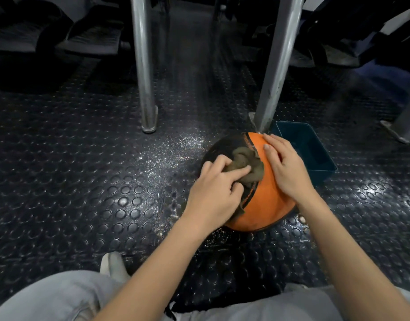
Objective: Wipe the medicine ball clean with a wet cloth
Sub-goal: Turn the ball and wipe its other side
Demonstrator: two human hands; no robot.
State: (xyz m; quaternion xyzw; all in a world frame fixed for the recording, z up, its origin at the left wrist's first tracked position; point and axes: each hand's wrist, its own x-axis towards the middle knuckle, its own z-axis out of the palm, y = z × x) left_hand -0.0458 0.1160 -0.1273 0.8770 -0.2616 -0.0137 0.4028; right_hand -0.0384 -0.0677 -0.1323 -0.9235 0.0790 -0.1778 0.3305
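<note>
Well, down low it was: the round orange-and-black rubber medicine ball (262, 205) sat on the black studded rubber floor (83, 170), directly under both hands. The left hand (213, 193) had its fingers curled into the crumpled grey-brown cloth (248, 163), pinching it against the top of the ball, right on the seam where black met orange. The right hand (285, 167) lay flat and relaxed on the orange side, fingers fairly straight, holding nothing, just touching the ball. Just beyond that right hand stood a dark teal rectangular plastic tub (324, 173). Further past the fingertips rose two shiny metal posts (143, 66), one of them planted just behind the ball.
</note>
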